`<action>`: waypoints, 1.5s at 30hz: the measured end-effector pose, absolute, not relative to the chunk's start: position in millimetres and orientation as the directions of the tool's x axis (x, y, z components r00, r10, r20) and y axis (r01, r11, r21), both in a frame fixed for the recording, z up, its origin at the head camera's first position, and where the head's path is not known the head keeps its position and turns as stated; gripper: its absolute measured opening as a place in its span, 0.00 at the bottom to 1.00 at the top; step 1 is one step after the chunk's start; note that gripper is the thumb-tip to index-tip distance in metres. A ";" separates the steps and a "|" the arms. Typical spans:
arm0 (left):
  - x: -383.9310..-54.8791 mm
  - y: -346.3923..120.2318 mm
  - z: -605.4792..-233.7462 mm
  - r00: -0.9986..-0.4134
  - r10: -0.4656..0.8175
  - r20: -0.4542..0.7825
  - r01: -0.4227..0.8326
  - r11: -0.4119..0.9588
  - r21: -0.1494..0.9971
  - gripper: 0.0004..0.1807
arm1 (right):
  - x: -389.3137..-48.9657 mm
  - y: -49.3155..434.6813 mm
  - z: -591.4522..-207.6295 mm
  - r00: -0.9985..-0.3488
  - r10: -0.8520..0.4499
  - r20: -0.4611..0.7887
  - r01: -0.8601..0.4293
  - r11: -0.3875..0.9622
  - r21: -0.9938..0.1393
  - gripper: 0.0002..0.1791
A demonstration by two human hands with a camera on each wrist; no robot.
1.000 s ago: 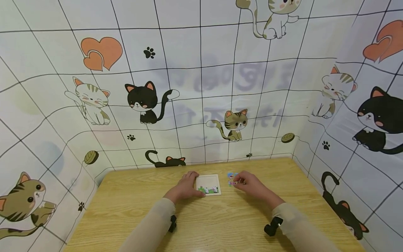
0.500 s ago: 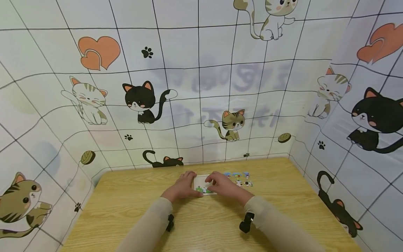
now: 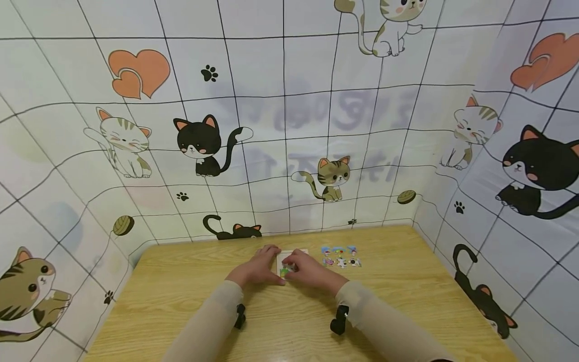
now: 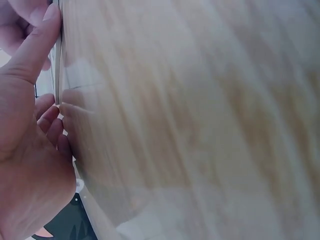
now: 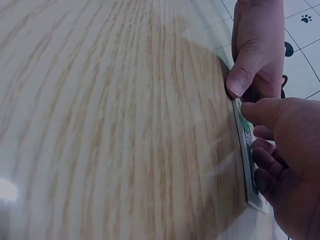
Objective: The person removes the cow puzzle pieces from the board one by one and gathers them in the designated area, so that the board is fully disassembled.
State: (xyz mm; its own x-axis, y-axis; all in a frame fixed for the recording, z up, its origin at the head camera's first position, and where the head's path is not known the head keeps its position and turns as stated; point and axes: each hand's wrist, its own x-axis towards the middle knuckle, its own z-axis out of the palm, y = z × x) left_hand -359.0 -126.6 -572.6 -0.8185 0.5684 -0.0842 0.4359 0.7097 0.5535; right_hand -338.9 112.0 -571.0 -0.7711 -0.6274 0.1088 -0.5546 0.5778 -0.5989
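A small square jigsaw tray with a pale rim lies on the table, a green printed piece showing in its lower left. My left hand holds the tray at its left side, thumb near the front corner and fingers along the far left. Over the tray, my right hand has its thumb and fingertips bent together, pinching a jigsaw piece that the fingers mostly hide. In the right wrist view the right thumb is close to the left thumb, just above the tray's edge.
Several loose jigsaw pieces lie in two rows right of the tray. The wooden table meets a cat-printed cloth wall at its back and sides. Each sleeve carries a black wrist camera.
My right hand has moved left from the loose pieces to over the tray, with its fingertips now near the tray's left side. The left hand stays at the tray's left edge.
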 end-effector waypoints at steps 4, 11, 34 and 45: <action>-360.9 -129.6 -572.0 -0.811 0.577 -0.095 0.439 0.707 0.554 0.57 | -339.8 110.7 -571.0 -0.766 -0.638 0.084 -0.550 0.581 -0.600 0.22; -358.8 -128.4 -566.2 -0.810 0.577 -0.099 0.432 0.703 0.565 0.57 | -339.4 105.7 -563.0 -0.768 -0.639 0.050 -0.551 0.618 -0.562 0.20; -356.3 -127.1 -566.5 -0.818 0.570 -0.077 0.435 0.701 0.566 0.57 | -335.9 100.0 -559.5 -0.790 -0.611 0.047 -0.506 0.607 -0.612 0.19; -350.2 -126.5 -561.0 -0.820 0.569 -0.066 0.436 0.694 0.573 0.57 | -339.5 101.0 -556.0 -0.800 -0.600 0.027 -0.481 0.613 -0.627 0.19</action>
State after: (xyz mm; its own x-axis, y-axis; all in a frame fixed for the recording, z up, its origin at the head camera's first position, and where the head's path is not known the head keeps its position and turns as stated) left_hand -350.2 -126.5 -561.0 -0.8196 0.5691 -0.0660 0.4358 0.6940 0.5731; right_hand -339.5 101.0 -556.0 -0.7999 -0.5996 0.0265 -0.4806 0.6135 -0.6266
